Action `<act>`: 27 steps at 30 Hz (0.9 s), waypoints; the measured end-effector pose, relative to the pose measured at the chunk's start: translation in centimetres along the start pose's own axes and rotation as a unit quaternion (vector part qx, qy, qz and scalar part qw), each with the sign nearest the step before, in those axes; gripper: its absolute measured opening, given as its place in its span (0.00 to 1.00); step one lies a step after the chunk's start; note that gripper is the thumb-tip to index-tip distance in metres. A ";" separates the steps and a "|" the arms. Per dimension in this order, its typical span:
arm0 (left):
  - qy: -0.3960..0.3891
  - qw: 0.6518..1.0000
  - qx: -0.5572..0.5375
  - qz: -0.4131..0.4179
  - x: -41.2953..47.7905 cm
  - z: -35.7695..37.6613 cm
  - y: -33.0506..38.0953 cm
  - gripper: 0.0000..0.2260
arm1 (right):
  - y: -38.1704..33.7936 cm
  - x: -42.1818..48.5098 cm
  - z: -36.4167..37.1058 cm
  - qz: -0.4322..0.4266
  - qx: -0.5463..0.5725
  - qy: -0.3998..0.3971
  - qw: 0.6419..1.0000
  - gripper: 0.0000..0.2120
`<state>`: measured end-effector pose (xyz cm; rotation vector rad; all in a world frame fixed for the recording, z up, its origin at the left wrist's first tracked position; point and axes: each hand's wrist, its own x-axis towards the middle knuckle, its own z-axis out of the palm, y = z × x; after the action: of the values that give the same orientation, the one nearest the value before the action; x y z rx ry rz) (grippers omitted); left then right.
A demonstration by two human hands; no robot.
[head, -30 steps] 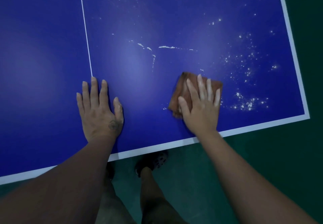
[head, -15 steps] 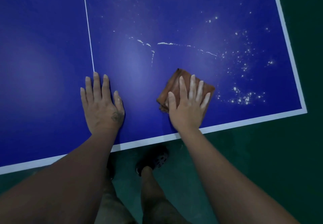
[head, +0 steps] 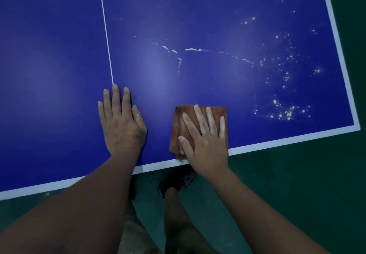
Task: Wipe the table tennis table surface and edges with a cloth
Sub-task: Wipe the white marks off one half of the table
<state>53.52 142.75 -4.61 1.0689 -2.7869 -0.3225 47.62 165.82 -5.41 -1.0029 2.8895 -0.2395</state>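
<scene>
The right hand [head: 206,140] presses flat, fingers straight, on a folded brown cloth [head: 178,131] at the near edge of the blue table [head: 59,75]; the left hand [head: 120,121] rests flat beside it, fingers spread; white specks [head: 281,113] lie right of the cloth.

Cloth [head: 179,133] partly under rt hand [head: 206,140]

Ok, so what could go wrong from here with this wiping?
The cloth sits at the near edge of the table under the flat right hand; a pull toward the body might drag it off. The white specks by the corner lie beside the cloth and could be missed. The left hand, flat on the table, may leave smudges.
</scene>
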 end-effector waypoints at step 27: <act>-0.004 1.000 -0.012 0.004 0.3 -0.1 -0.4 0.25 | 0.4 6.7 -0.7 0.031 -0.011 0.001 0.999 0.30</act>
<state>53.59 142.29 -4.64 1.0536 -2.7870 -0.3583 42.01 162.08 -4.92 -0.9145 2.9262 -0.2064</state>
